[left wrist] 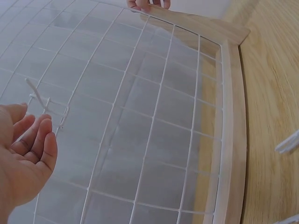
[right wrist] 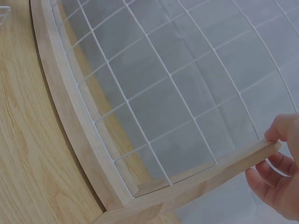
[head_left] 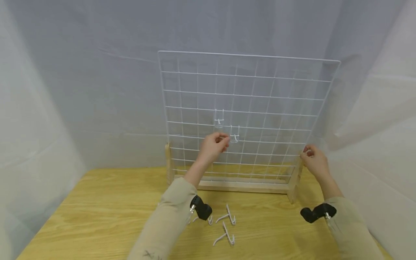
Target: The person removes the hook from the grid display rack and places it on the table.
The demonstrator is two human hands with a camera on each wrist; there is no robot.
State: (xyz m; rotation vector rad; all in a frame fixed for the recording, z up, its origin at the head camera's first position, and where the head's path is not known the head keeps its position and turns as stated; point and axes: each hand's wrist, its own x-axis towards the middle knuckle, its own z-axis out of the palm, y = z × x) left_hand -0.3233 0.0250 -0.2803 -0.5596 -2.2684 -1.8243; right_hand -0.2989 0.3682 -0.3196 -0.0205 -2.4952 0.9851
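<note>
A white wire grid panel (head_left: 276, 108) stands upright in a wooden stand (head_left: 243, 187). Two white hooks hang on its mesh: an upper hook (head_left: 219, 121) and, lower to its right, a second hook (head_left: 234, 138). Just left of the second one is my left hand (head_left: 212, 144), fingers loosely bent, thumb apart from them and nothing held. In the left wrist view its fingertips are close beside the hook (left wrist: 45, 105); whether they touch cannot be told. My right hand (head_left: 315, 160) pinches the top end of the stand's right post (right wrist: 261, 153) between thumb and fingers.
Loose white hooks lie on the wood-grain table: one hook (head_left: 229, 216) behind another hook (head_left: 225, 236), and more white wire partly hidden by my left forearm and its black wrist mount (head_left: 201, 208). Pale curtains (head_left: 81, 90) enclose the back and sides.
</note>
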